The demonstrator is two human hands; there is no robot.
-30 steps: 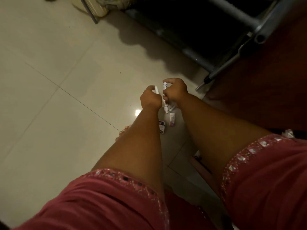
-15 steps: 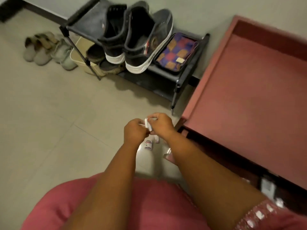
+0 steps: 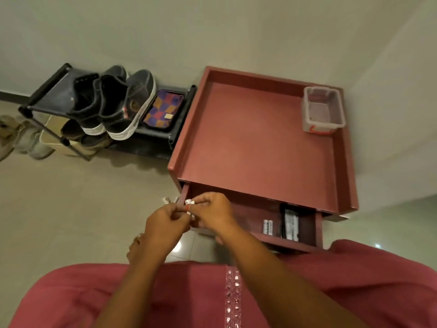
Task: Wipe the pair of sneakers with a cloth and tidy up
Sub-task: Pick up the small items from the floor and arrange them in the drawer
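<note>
A pair of dark sneakers (image 3: pixel 111 107) with white soles stands on a black shoe rack (image 3: pixel 47 95) at the left by the wall. A folded checkered cloth (image 3: pixel 163 109) lies on the rack right beside them. My left hand (image 3: pixel 163 224) and my right hand (image 3: pixel 214 213) meet in front of a red cabinet's open drawer (image 3: pixel 293 242). Together they pinch a few small white tubes (image 3: pixel 189 205). A couple more small tubes (image 3: pixel 166 200) lie on the floor just beyond my left hand.
The red cabinet's top (image 3: pixel 255 140) carries a clear plastic box (image 3: pixel 322 113) at its far right corner. Inside the drawer lie white batteries (image 3: pixel 268 227) and a dark packet (image 3: pixel 290 224). Beige sandals (image 3: pixel 21 138) sit on the floor at far left.
The view has lifted from the floor to the cabinet and rack. My hands, still pinching the small white tubes, have come up from the floor to the open drawer's left end.
</note>
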